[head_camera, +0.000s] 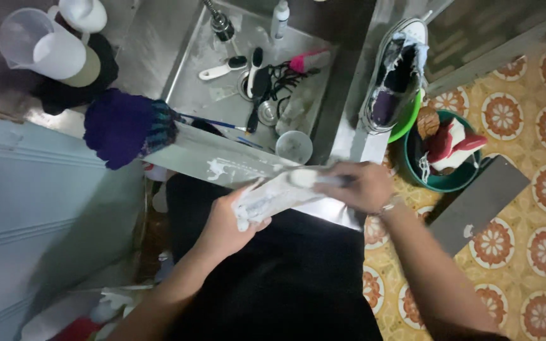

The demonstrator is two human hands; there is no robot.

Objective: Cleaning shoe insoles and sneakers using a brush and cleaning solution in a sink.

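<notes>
Left hand (pixel 225 221) fingers clamp soapy white insole (pixel 279 192); right hand (pixel 358 186) grips brush (pixel 314 179).

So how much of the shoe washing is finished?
One canvas shoe rests on the sink edge, looking wet and soapy. The left hand holds a soapy white piece while the right hand scrubs it with a brush. A red and white shoe sits in the green basin. I can't tell if it is washed.
</notes>
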